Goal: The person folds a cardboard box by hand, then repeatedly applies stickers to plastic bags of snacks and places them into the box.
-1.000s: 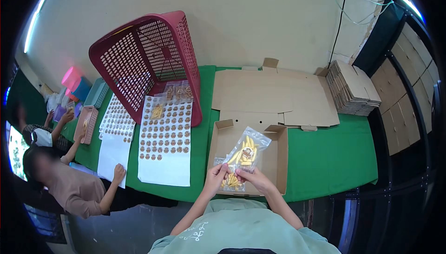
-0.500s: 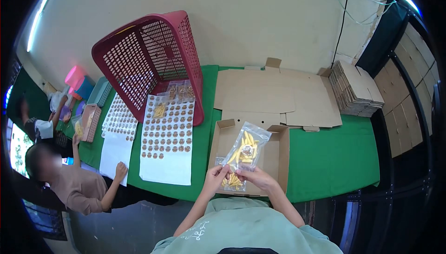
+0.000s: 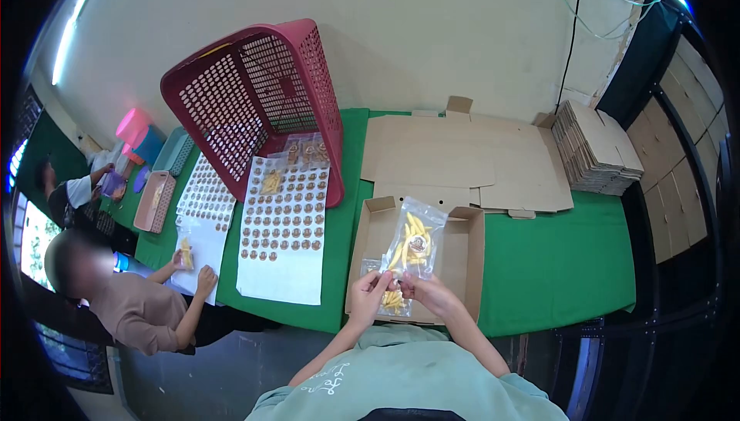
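Observation:
A clear plastic bag of yellow stick-shaped snacks [image 3: 415,240], with a round label on its front, is held by its lower end above an open cardboard box [image 3: 472,267]. My left hand [image 3: 368,298] pinches the bag's lower left corner. On the lower right, my right hand [image 3: 430,295] also has its fingers closed on the bag. Another bag of yellow snacks [image 3: 395,302] lies in the box below my hands, partly covered by them.
Left of the box are a label sheet [image 3: 279,281] and a tipped maroon basket [image 3: 330,113] with more bags inside. Flattened cardboard [image 3: 462,151] lies behind; folded boxes [image 3: 597,147] are stacked at right. A co-worker [image 3: 142,305] at left holds a snack bag [image 3: 186,255].
The bag in my hands has turned slightly more upright, and my fingers have shifted along its lower edge. The co-worker's bag has come down from beside the pink basket to the paper sheet.

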Demonstrator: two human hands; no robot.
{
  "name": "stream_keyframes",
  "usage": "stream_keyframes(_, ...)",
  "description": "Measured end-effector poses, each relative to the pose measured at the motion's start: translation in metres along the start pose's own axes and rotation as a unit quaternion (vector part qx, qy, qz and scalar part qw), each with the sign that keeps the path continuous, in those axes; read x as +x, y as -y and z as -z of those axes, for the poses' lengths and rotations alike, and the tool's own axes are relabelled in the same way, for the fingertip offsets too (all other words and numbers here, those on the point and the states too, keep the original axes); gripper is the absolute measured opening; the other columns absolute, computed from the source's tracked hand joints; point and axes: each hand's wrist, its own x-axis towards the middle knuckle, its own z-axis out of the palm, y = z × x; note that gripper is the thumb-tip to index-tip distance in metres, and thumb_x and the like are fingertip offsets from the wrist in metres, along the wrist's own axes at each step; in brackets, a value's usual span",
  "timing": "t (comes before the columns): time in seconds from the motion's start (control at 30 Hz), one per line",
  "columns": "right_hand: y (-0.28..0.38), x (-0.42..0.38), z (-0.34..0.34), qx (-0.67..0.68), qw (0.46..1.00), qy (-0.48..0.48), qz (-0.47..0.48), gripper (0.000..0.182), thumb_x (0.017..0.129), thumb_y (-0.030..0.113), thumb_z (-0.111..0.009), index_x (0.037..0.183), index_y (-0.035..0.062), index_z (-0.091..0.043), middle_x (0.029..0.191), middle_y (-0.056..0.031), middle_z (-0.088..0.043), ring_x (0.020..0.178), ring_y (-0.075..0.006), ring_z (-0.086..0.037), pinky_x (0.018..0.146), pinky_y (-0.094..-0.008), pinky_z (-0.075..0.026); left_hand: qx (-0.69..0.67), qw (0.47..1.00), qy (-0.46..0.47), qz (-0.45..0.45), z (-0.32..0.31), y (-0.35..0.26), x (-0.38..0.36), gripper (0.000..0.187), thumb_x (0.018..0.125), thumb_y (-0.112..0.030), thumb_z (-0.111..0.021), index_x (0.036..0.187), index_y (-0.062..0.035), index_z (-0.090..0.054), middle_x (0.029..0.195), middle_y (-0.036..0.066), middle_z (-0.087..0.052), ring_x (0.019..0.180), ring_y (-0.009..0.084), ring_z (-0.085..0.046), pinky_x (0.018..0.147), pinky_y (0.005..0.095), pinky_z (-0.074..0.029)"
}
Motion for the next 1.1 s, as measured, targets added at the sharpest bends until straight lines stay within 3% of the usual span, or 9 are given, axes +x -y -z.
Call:
stream_keyframes(0.13, -0.001, -0.001, -0.013, 0.089, 0.996, 0.021, 0.011, 0.015, 0.081, 0.018, -0.058, 0.089, 0.0056, -0.053, 0.077, -0.0011, -0.053, 0.068, -0.0104, -0.051, 0.065, -0.0255, -0.044, 0.036, 0.999, -0.026, -0.007, -0.003, 0.002, -0.002, 0.020, 0.084, -0.016, -0.055, 0.069, -0.0029, -0.052, 0.062, 0.000, -0.053, 0.055, 0.0025, -0.044, 0.051, 0.0172, -0.036)
stream_keyframes(0.23, -0.006, -0.001, -0.008, 0.192, 0.978, 0.071, -0.032, 0.015, 0.081, 0.016, -0.058, 0.088, 0.0044, -0.053, 0.072, -0.0008, -0.051, 0.065, -0.0107, -0.049, 0.066, -0.0254, -0.043, 0.010, 1.000, 0.009, -0.006, -0.013, -0.010, -0.005, 0.018, 0.085, -0.016, -0.054, 0.072, -0.0029, -0.052, 0.062, -0.001, -0.050, 0.057, 0.0024, -0.045, 0.051, 0.0176, -0.036)
stream_keyframes(0.33, -0.006, -0.004, -0.009, 0.204, 0.975, 0.087, -0.030, 0.014, 0.081, 0.014, -0.057, 0.086, 0.0026, -0.053, 0.069, -0.0009, -0.050, 0.062, -0.0108, -0.047, 0.064, -0.0239, -0.043, 0.005, 1.000, 0.029, 0.008, -0.009, -0.002, -0.003, 0.017, 0.085, -0.016, -0.053, 0.076, -0.0026, -0.054, 0.063, -0.002, -0.048, 0.058, 0.0026, -0.043, 0.052, 0.0177, -0.035)
stream_keyframes(0.53, 0.000, -0.006, -0.005, 0.075, 0.997, 0.015, 0.001, 0.015, 0.082, 0.015, -0.056, 0.086, 0.0012, -0.055, 0.067, -0.0004, -0.049, 0.061, -0.0097, -0.046, 0.057, -0.0218, -0.038, -0.020, 0.999, 0.021, 0.040, -0.009, 0.007, 0.001, 0.018, 0.086, -0.017, -0.051, 0.077, -0.0030, -0.056, 0.064, -0.003, -0.049, 0.058, 0.0023, -0.041, 0.053, 0.0168, -0.032)
stream_keyframes(0.73, -0.013, -0.003, -0.001, 0.204, 0.977, 0.057, 0.025, 0.014, 0.083, 0.016, -0.055, 0.085, 0.0025, -0.056, 0.064, 0.0004, -0.049, 0.059, -0.0087, -0.046, 0.055, -0.0213, -0.038, 0.011, 0.997, 0.057, 0.041, -0.011, 0.006, 0.006, 0.019, 0.087, -0.018, -0.051, 0.077, -0.0018, -0.055, 0.063, -0.003, -0.046, 0.060, 0.0029, -0.041, 0.053, 0.0174, -0.033)
stream_keyframes(0.93, -0.003, -0.003, -0.020, 0.081, 0.988, -0.101, 0.086, 0.008, 0.083, 0.009, -0.054, 0.084, 0.0019, -0.055, 0.070, -0.0012, -0.053, 0.064, -0.0102, -0.051, 0.060, -0.0240, -0.042, 0.032, 0.995, 0.075, 0.053, -0.001, 0.013, 0.021, 0.020, 0.087, -0.017, -0.049, 0.076, -0.0015, -0.054, 0.063, -0.003, -0.046, 0.060, 0.0029, -0.041, 0.053, 0.0176, -0.034)
stream_keyframes(1.1, -0.009, 0.002, -0.020, 0.101, 0.985, -0.100, 0.098, 0.006, 0.082, 0.008, -0.054, 0.083, 0.0020, -0.055, 0.070, -0.0016, -0.054, 0.063, -0.0097, -0.051, 0.060, -0.0234, -0.042, 0.049, 0.992, 0.097, 0.069, 0.009, 0.018, 0.027, 0.020, 0.087, -0.017, -0.048, 0.076, -0.0015, -0.054, 0.064, -0.003, -0.047, 0.061, 0.0032, -0.042, 0.054, 0.0174, -0.034)
